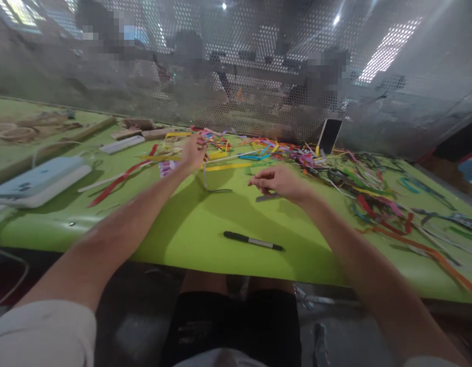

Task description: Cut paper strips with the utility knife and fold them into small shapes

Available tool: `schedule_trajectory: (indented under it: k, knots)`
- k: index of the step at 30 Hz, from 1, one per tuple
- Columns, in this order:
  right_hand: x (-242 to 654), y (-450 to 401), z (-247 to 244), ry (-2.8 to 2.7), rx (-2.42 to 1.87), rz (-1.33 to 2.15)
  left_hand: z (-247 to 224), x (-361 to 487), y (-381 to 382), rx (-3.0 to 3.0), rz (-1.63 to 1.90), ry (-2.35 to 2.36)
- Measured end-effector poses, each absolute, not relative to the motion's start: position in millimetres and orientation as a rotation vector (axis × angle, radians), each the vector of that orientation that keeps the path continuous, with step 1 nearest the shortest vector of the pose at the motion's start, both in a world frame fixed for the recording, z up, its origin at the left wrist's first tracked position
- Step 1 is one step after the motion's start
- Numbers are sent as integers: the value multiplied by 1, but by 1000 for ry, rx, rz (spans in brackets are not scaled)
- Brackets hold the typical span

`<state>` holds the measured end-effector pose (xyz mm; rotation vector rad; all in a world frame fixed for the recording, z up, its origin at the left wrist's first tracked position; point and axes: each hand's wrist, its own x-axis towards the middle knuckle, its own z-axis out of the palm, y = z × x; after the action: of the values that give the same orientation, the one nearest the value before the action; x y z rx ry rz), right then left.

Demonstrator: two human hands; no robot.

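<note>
My left hand [195, 152] reaches over the near side of a pile of coloured strips, its fingers curled. Just below its fingertips a thin pale grey strip [205, 177] runs down and bends right along the green table. Whether those fingers hold it is unclear. My right hand [278, 183] hovers lower and to the right, thumb and fingers drawn together; anything between them is too small to make out. Under it lies a flat grey piece [267, 198], partly covered. A yellow strip [228, 166] stretches between the hands. Nearer me rests a black-and-silver pen [253, 240].
Tangled strips [373, 188] spread along the back and right. A phone [330, 136] leans against the perforated metal panel [236, 81]. Left are a light-blue box [41, 176] with a cable, a red strip [121, 181], a white bar [122, 145] and wooden pieces [138, 124].
</note>
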<state>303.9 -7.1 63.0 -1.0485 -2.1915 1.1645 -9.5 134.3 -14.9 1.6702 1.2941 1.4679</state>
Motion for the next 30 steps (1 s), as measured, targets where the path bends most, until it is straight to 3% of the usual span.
schedule_trajectory:
  k: [4, 11, 18, 28, 30]
  knots:
    - [306, 10, 38, -2132, -1172, 1021, -3, 20, 111, 1871, 1408, 1291]
    - [305, 22, 21, -2232, -1213, 710, 5, 68, 55, 2069, 924, 934]
    - [299, 16, 19, -2290, -1284, 439, 11, 69, 41, 2110, 581, 942]
    - [298, 16, 29, -2174, -1459, 451, 23, 46, 39, 1924, 120, 685]
    - [293, 14, 29, -2151, -1456, 507, 25, 47, 34, 1859, 190, 660]
